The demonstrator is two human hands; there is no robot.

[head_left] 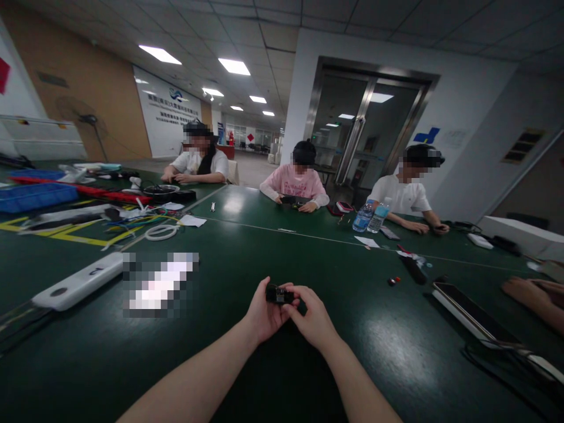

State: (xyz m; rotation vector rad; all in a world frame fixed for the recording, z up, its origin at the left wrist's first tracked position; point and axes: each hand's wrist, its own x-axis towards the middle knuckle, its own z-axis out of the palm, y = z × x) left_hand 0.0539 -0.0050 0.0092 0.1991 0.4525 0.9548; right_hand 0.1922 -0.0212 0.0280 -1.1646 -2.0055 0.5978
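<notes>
A small black object, boxy with a lighter patch on its face (pixel 278 295), is held between both hands above the green table (pixel 229 376). Its exact kind is too small to make out. My left hand (pixel 263 314) is closed around its left side and underside, palm turned up. Thumb and fingers of my right hand (pixel 312 316) pinch its right end. Left of my hands, a phone-shaped bright screen (pixel 163 285), blurred out, lies on the table.
A white power strip (pixel 81 283) lies at left, near coiled white cable (pixel 162 232) and a blue tray (pixel 37 198). Bottles (pixel 378 217) stand at back right. A black-and-white device (pixel 471 314) with cords lies right. Several people sit around; another person's hand (pixel 524 292) rests at right.
</notes>
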